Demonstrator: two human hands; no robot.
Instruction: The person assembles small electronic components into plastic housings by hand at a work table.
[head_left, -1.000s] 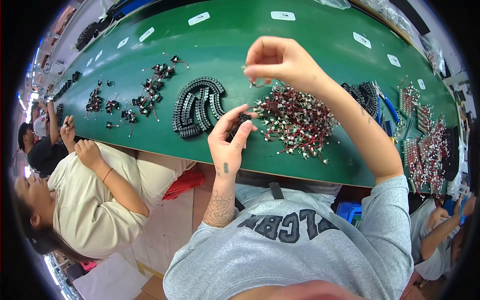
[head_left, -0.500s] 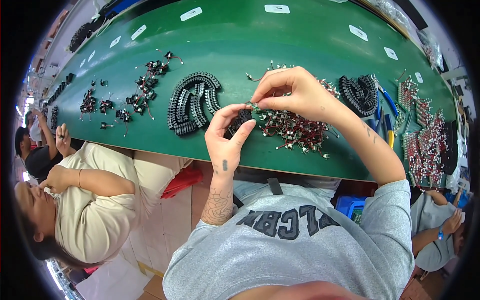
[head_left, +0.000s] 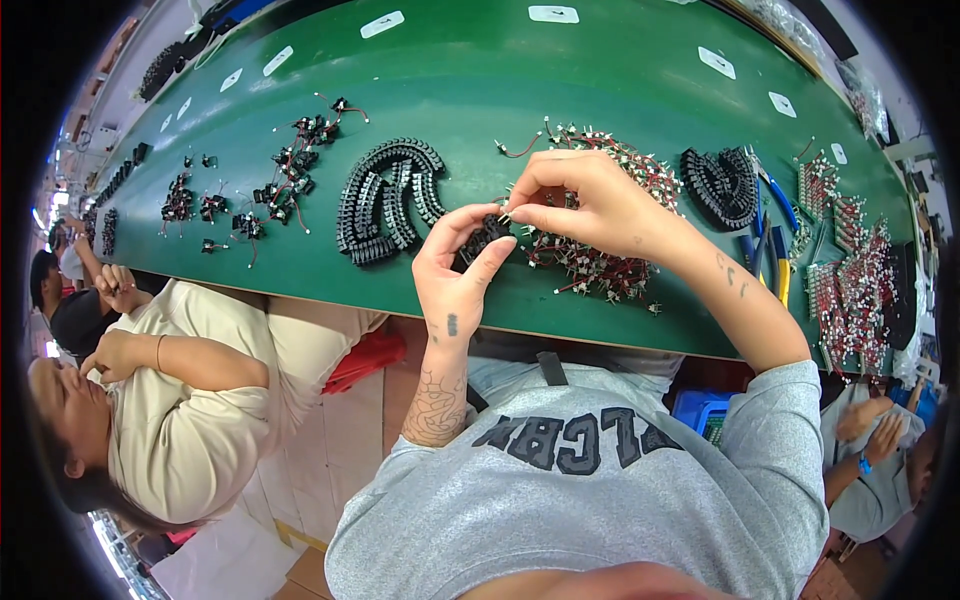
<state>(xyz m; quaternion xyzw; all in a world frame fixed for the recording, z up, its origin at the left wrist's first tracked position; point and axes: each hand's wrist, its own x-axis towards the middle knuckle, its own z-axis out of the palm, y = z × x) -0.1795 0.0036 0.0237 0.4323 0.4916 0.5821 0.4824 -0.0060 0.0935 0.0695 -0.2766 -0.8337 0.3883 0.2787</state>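
Observation:
My left hand (head_left: 455, 262) holds a small black plastic part (head_left: 487, 238) between thumb and fingers, above the front of the green table. At the top of that part, my right hand (head_left: 588, 205) pinches a tiny pale piece (head_left: 506, 217); it is too small to name, and the fingers cover most of it. Under and behind my right hand lies a heap of red-and-black wire leads (head_left: 600, 270) with small white connectors. To the left of my hands, black plastic parts (head_left: 390, 155) stand lined up in curved rows.
On the right lie another cluster of black parts (head_left: 718, 190), blue-handled pliers (head_left: 777, 200), a yellow-handled tool (head_left: 781, 268) and bundled wire leads (head_left: 850, 300). Wired black pieces (head_left: 290, 170) are scattered at left. A co-worker (head_left: 185, 390) sits on my left; another person (head_left: 870, 460) is at right.
My right hand has lowered slightly toward the black part. A small green piece that showed at its fingertips is no longer visible there. My left hand stays nearly in place.

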